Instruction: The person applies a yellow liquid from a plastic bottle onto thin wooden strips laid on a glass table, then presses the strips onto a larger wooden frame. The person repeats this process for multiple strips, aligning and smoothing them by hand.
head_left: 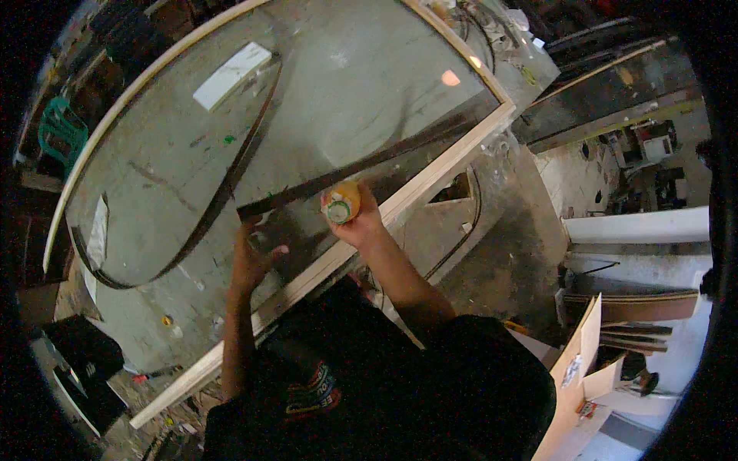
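My right hand (367,223) is wrapped round a small yellow-orange bottle (350,196), whose round pale end with a green ring faces me. Below a dark, thin edging strip (330,178) is my left hand (254,261), its thumb stretched out to the side. Its fingertips are at the strip's near end; whether they touch it is unclear. The strip runs away to the upper right, inside a light wooden frame (438,178) with a long straight bar and a curved edge. Both forearms reach over the straight bar.
Another dark strip (223,192) curves across the grey, stained surface (338,100). A white rectangular piece (232,75) lies at the far left part. A green plastic chair (63,134) stands at left. Cardboard (573,369) and stacked boards (634,303) are at right.
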The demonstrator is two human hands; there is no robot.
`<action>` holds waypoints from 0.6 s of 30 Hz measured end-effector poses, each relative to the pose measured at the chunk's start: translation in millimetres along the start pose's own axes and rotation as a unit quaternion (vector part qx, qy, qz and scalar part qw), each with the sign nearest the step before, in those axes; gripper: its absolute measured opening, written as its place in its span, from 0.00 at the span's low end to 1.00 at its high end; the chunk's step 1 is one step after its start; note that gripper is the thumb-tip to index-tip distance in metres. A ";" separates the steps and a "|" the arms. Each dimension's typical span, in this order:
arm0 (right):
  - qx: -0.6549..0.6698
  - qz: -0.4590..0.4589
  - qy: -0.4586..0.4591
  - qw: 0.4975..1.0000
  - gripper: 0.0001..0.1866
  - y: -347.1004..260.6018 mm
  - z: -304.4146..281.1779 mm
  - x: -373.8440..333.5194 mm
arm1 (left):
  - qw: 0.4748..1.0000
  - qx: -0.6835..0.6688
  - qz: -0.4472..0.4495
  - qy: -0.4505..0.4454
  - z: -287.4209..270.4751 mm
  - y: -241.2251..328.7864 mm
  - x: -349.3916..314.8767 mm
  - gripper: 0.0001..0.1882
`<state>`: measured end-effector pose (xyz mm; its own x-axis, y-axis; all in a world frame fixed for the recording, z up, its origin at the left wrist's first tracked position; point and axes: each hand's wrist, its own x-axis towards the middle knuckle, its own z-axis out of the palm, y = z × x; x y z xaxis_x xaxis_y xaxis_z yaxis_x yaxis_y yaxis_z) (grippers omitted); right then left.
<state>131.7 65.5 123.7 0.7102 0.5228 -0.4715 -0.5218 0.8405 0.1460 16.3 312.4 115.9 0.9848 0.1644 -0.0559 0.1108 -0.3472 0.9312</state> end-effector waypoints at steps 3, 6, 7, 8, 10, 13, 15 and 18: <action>0.058 0.028 0.085 0.994 0.19 -14.1 -20.5 18.3 | 0.993 -0.098 -0.056 0.040 15.8 3.5 13.0 0.51; 0.079 0.059 0.111 0.989 0.17 -26.9 -25.4 28.1 | 0.988 -0.120 0.062 0.080 31.2 9.7 35.5 0.44; 0.078 0.055 0.133 0.987 0.17 -30.5 -25.0 29.8 | 0.981 -0.157 0.079 0.087 34.2 10.9 41.8 0.42; 0.075 0.062 0.143 0.985 0.17 -34.8 -24.0 31.3 | 0.979 -0.169 0.068 0.092 36.3 11.5 48.1 0.38; 0.066 0.089 0.157 0.981 0.18 -42.7 -23.1 34.5 | 0.971 -0.203 0.073 0.102 36.1 10.2 57.6 0.29; 0.058 0.144 0.146 0.977 0.21 -52.0 -25.1 40.9 | 0.968 -0.216 0.059 0.115 29.9 2.0 61.0 0.19; 0.037 0.104 0.173 0.979 0.22 -55.2 -28.2 42.7 | 0.965 -0.191 0.103 0.147 24.7 -7.1 52.4 0.17; 0.016 0.096 0.156 0.983 0.23 -50.0 -21.5 38.7 | 0.955 -0.202 0.094 0.193 11.1 -21.2 30.8 0.17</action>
<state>175.1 40.6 79.5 0.4180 0.6077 -0.6752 -0.6132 0.7372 0.2839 45.8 314.7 90.4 0.8507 0.4899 0.1907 -0.2011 -0.0318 0.9791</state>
